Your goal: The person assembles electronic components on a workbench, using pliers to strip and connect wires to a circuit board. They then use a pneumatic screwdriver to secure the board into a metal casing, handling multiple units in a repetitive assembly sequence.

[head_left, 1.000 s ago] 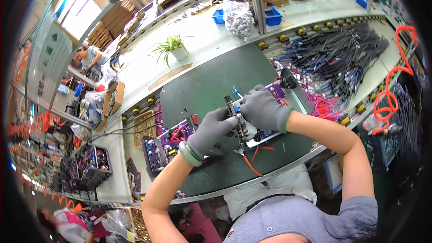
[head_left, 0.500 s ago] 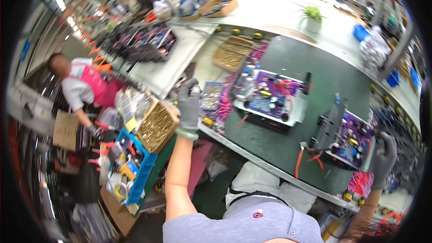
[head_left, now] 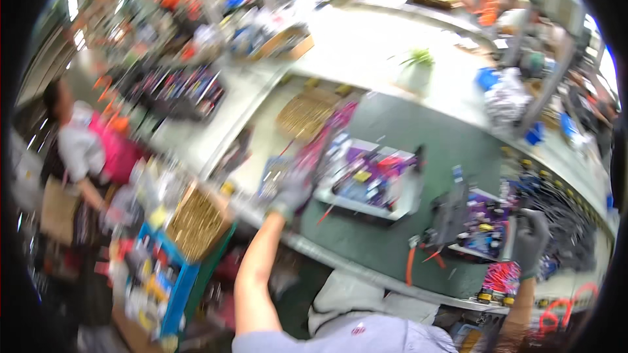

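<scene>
My left hand [head_left: 294, 191], in a grey glove, reaches over the bench beside a small blue tray [head_left: 269, 182] of metal parts and pink-red wires [head_left: 317, 147]. Motion smears its fingers, so any grip is unclear. To its right an open electronic unit [head_left: 369, 180] with a purple circuit board and a light metal casing lies on the green mat [head_left: 366, 238]. My right hand [head_left: 531, 238], gloved too, is beside a second unit [head_left: 481, 225] with a dark panel [head_left: 448, 212] standing at its left. Blur hides whether those fingers hold anything.
Red-handled pliers [head_left: 410, 265] lie near the mat's front edge. Left are boxes of brass-coloured screws [head_left: 196, 222] and a blue crate [head_left: 176, 301]. Black cables [head_left: 562, 216] heap at the right. Another person [head_left: 88, 144] works at far left. A potted plant [head_left: 415, 68] stands behind.
My left hand has swung from the bench edge by the screw box inward to the small blue tray. My right hand stays beside the right unit. The whole view has shifted and blurred.
</scene>
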